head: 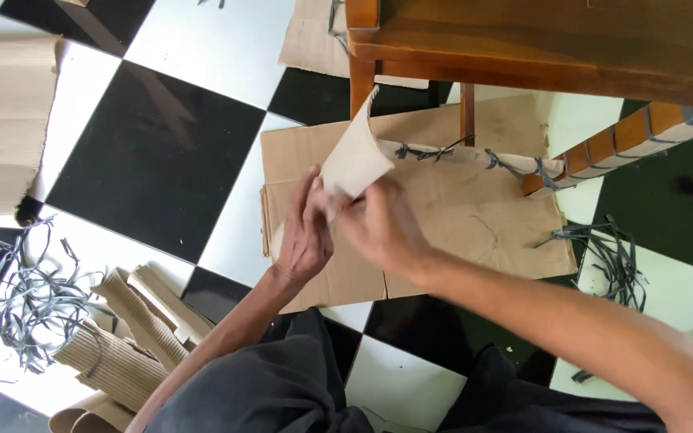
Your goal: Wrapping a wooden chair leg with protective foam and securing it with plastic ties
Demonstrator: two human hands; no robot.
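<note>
Near the middle of the view, both hands meet on a piece of tan paper wrap. Left hand has its fingers curled and pinches the lower edge of the wrap. Right hand sits just beside it at 3 o'clock and grips the same wrap with bent fingers. Both hands touch each other.

From the hands, the wrap curls up toward 12 o'clock and also runs toward 3 o'clock, where it covers a long wooden furniture leg. Part of the leg shows orange-brown wood near 2 o'clock. Thin grey straps are tied around the wrapped part.

Under the hands lies a flat sheet of brown cardboard on a floor of black and white tiles.

At 12 o'clock stands a brown wooden table, with one of its legs coming down close to the wrap.

At 4 o'clock from the hands, a small bunch of loose grey strips lies on the floor.

At 8 o'clock, well apart from the hands, rolls of ribbed cardboard lie in a heap. Just beside them, at 9 o'clock, is a big tangle of grey strips.

At 10 o'clock, far from the hands, another ribbed cardboard sheet lies flat.

At 6 o'clock, dark grey clothes cover the person's knees.
</note>
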